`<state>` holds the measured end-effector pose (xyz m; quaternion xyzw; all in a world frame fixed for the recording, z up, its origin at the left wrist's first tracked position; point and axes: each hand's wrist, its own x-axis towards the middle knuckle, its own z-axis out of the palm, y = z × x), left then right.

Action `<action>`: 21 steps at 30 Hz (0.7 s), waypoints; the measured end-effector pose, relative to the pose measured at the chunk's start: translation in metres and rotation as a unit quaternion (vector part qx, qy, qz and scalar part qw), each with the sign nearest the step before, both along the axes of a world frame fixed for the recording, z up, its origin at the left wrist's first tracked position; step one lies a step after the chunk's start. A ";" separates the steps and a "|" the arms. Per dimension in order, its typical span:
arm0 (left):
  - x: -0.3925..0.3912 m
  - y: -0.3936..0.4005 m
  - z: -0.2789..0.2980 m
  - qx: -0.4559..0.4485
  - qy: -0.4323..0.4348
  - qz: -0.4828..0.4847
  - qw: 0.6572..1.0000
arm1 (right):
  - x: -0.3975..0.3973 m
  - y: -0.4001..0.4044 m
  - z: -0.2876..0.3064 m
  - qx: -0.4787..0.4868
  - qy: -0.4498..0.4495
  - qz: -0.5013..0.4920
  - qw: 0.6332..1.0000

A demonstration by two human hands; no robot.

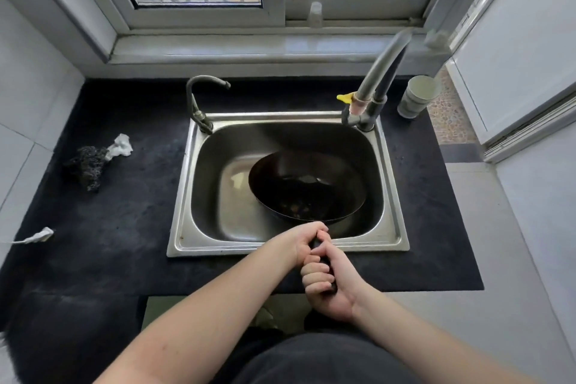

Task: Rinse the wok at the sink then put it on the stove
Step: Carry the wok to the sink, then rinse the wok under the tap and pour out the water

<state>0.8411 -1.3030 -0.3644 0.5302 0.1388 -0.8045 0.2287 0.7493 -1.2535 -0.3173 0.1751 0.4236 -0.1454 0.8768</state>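
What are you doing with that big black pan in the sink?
A person is holding a dark wok by its handle with both hands, the left hand nearer the bowl and the right hand behind it. The wok sits tilted inside the steel sink. There are brownish bits in its bottom. No water can be seen running from the small tap or the tall faucet. No stove is in view.
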 end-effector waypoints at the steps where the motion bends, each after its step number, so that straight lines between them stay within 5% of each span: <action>1: 0.000 0.002 -0.002 0.005 -0.005 0.005 1.000 | 0.001 0.001 -0.001 -0.013 0.016 0.016 1.000; 13: 0.025 0.035 -0.013 -0.035 -0.049 0.011 0.998 | 0.020 0.021 -0.014 -0.195 0.165 0.259 0.931; 17: 0.038 0.052 -0.016 -0.049 -0.008 0.024 0.998 | 0.010 0.025 -0.017 -0.324 0.219 0.364 0.845; 21: 0.041 0.061 -0.017 -0.049 0.028 0.060 0.997 | -0.013 0.017 -0.016 -0.346 0.248 0.380 0.821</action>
